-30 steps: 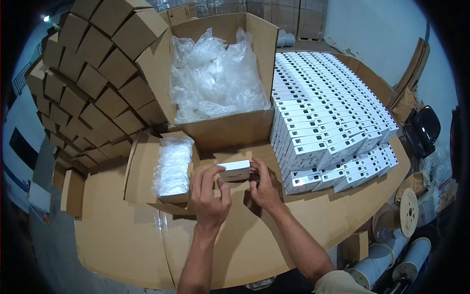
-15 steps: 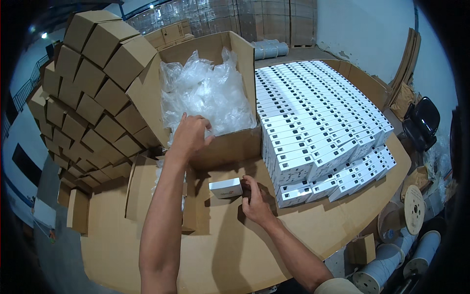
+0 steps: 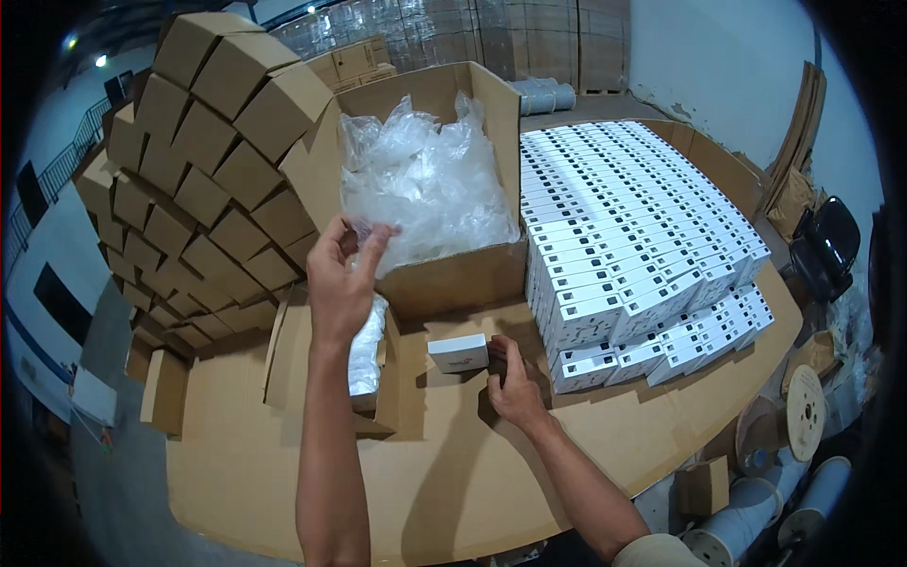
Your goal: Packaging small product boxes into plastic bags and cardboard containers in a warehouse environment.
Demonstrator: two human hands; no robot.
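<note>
You are working in what is looking like a warehouse packing area: brown cartons (image 3: pixel 213 137) are rising in a tall stack at your left, rows of white boxes (image 3: pixel 628 217) are crowding the right of a cardboard-topped table (image 3: pixel 241 482), a large open carton (image 3: pixel 458 281) is holding clear plastic (image 3: pixel 435 189), film-wrapped loads (image 3: pixel 406 33) are lining the back, and big spools (image 3: pixel 806 413) are sitting low at your right.

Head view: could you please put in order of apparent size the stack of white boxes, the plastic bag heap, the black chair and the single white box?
Largest to smallest:
1. stack of white boxes
2. plastic bag heap
3. black chair
4. single white box
</note>
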